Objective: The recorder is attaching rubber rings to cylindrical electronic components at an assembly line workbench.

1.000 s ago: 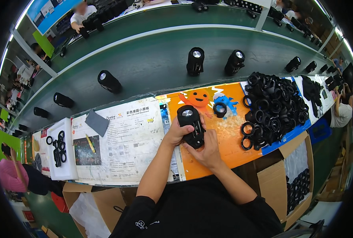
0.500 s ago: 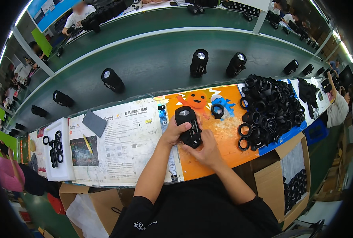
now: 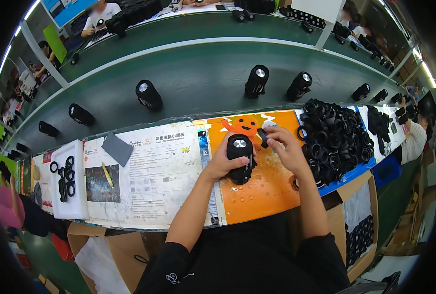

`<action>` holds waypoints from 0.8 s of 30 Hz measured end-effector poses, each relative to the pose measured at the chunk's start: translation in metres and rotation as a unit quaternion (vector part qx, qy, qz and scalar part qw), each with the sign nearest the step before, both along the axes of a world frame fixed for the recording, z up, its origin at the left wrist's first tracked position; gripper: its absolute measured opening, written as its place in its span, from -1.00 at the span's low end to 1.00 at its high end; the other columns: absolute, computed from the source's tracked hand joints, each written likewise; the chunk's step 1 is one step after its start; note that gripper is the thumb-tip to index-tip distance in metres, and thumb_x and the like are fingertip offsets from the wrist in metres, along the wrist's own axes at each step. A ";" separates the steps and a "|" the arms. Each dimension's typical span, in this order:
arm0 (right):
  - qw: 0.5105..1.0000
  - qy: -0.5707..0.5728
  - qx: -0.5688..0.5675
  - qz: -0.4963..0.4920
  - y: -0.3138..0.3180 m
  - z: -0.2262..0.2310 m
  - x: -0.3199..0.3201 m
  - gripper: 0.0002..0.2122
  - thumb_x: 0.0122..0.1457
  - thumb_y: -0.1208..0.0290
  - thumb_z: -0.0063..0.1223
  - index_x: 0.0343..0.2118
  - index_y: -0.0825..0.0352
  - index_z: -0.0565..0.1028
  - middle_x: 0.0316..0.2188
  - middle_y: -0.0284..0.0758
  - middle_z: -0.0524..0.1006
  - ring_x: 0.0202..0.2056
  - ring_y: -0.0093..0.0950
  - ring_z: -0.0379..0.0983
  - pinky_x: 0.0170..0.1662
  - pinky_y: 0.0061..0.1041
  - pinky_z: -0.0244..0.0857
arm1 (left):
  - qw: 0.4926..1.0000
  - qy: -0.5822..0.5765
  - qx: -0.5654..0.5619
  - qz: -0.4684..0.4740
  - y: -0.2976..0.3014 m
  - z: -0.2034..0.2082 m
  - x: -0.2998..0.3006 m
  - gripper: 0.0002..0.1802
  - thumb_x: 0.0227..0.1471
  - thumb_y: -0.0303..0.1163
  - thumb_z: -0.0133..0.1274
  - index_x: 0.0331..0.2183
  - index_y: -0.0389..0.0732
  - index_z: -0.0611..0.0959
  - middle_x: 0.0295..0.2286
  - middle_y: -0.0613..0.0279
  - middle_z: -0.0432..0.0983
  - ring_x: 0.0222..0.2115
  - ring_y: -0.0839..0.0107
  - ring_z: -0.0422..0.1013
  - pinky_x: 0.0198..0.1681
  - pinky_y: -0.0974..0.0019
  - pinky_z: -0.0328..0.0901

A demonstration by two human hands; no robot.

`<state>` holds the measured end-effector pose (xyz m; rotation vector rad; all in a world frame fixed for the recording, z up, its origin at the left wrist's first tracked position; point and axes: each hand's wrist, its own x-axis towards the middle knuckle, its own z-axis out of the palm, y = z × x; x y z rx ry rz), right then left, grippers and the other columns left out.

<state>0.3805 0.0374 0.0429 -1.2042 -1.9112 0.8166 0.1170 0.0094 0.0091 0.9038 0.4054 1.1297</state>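
My left hand [image 3: 224, 162] is wrapped round a black cylinder [image 3: 241, 161] with a silver disc on its top end, which looks like a portable speaker. It stands tilted over the orange board [image 3: 267, 193]. My right hand [image 3: 287, 149], to the right of the cylinder, pinches a black ring [image 3: 262, 137] between thumb and fingers, apart from the cylinder. Beyond it on the board is a printed orange cartoon figure [image 3: 247, 124]. A big heap of black rings [image 3: 333, 139] lies just right of my right hand.
Several similar black cylinders, one [image 3: 256, 81] straight ahead, stand on the green conveyor [image 3: 198, 78]. At left are a white foam tray [image 3: 80, 196] with black rings, a yellow pen [image 3: 107, 175] and a grey sheet [image 3: 117, 148]. Open cardboard boxes [image 3: 124, 245] stand below the table edge.
My right hand has left the cylinder and taken up the ring that lay on the board. The cylinder in my left hand is more upright. Cylinders on the conveyor have shifted right.
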 end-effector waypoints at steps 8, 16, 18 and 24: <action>0.945 -0.004 -0.194 0.263 0.036 0.101 -0.037 -0.82 0.48 0.39 0.21 -0.06 0.43 0.64 0.22 -0.15 0.64 0.20 -0.36 0.57 0.31 -0.30 0.42 | 0.986 0.162 0.031 0.014 -0.003 -0.022 -0.001 -0.13 0.04 -0.26 0.51 0.28 -0.24 0.45 -0.03 0.10 0.63 -0.04 0.25 0.65 0.08 0.12 0.57; 0.952 -0.109 -0.098 0.270 0.027 0.117 -0.037 -0.85 0.36 0.44 0.30 -0.13 0.41 0.64 0.17 -0.12 0.68 0.20 -0.21 0.61 0.27 -0.22 0.46 | 0.981 0.194 0.005 0.016 -0.009 0.000 0.000 -0.02 -0.01 -0.07 0.57 0.30 -0.24 0.47 0.03 0.14 0.58 0.01 0.32 0.56 0.15 0.23 0.46; 0.954 -0.144 -0.057 0.257 0.021 0.119 -0.039 -0.85 0.32 0.46 0.32 -0.14 0.40 0.65 0.19 -0.14 0.67 0.20 -0.13 0.60 0.28 -0.19 0.45 | 0.980 0.196 0.018 0.027 -0.007 -0.001 -0.001 0.00 -0.01 -0.05 0.57 0.32 -0.22 0.46 0.03 0.13 0.57 0.01 0.32 0.55 0.15 0.24 0.46; 0.953 -0.156 -0.023 0.257 0.014 0.112 -0.037 -0.78 0.30 0.47 0.33 -0.03 0.37 0.68 0.23 -0.17 0.65 0.23 -0.10 0.54 0.31 -0.18 0.40 | 0.983 0.178 0.032 0.025 -0.004 -0.005 0.002 0.05 0.00 0.05 0.55 0.35 -0.21 0.44 0.05 0.14 0.57 0.02 0.33 0.54 0.14 0.25 0.46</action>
